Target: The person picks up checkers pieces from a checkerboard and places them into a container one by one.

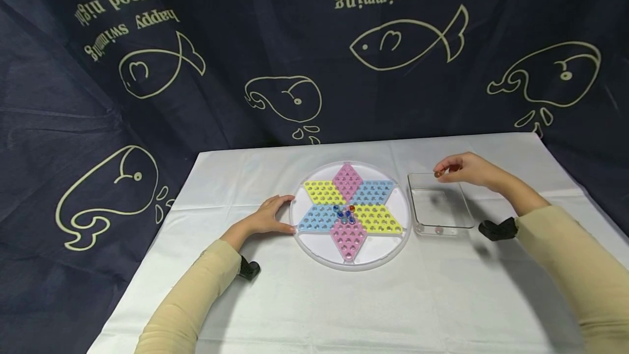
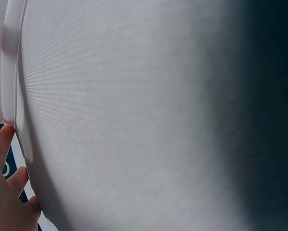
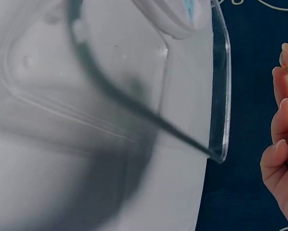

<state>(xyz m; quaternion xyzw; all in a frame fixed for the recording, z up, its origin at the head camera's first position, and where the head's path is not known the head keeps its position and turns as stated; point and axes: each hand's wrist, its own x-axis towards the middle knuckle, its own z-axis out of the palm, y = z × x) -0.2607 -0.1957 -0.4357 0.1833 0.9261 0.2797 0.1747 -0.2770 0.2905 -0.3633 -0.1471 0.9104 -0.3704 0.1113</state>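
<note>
My sleeves (image 1: 196, 294) come first, cream-coloured, reaching up over the white tablecloth (image 1: 314, 310) that covers the table. Behind it hangs a dark curtain (image 1: 98, 97) printed with whales and fish.

The biggest thing on the cloth is the round game board (image 1: 314, 242) — a white disc with a six-pointed star of dimpled diamonds in pink, yellow and blue. A small cluster of marbles (image 1: 345, 213), blue and reddish, sits at the star's centre. My left hand (image 1: 267, 217) rests against the board's left rim, fingers and thumb spread and gently curved along the edge, touching it rather than closing on it.

Just beside the board on the right stands a clear plastic tray (image 1: 464, 201), shallow and rectangular with rounded corners. One small marble lies near its front wall.

My right hand (image 1: 467, 170) hovers over the tray's far edge. Between thumb and fingertip I pinch a single marble (image 1: 437, 173) — tiny, round, brownish-orange, glossy. My other fingers are loosely curled; the wrist view shows them beside the tray's rim.
</note>
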